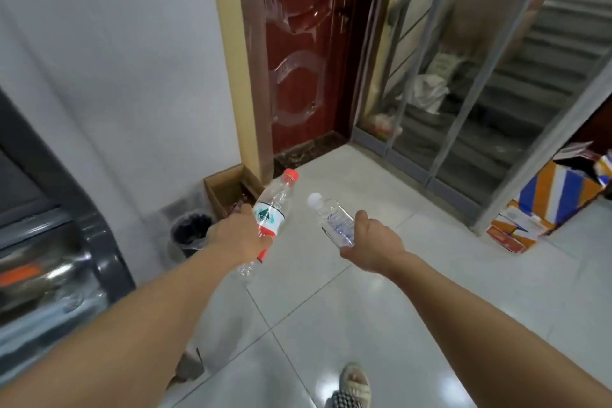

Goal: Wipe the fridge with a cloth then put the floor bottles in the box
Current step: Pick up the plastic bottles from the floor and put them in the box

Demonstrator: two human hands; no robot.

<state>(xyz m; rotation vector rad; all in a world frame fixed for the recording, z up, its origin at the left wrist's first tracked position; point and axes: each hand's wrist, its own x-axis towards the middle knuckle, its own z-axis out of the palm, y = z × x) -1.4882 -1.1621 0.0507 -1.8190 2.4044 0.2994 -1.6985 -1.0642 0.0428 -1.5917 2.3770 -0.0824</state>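
Head view: left hand (239,235) around red-capped bottle (273,212); right hand (371,242) around white-capped bottle (334,220).

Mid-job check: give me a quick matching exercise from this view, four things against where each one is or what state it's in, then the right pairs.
Things:
1. clear plastic bottle with red cap
2. clear flat bottle with white cap
3. open brown cardboard box
4. round bin with black liner

Places or states:
A. on the floor by the white wall, beside the box
B. held in the left hand
C. on the floor beside the door frame
D. held in the right hand

Pairs: 1-B, 2-D, 3-C, 4-A
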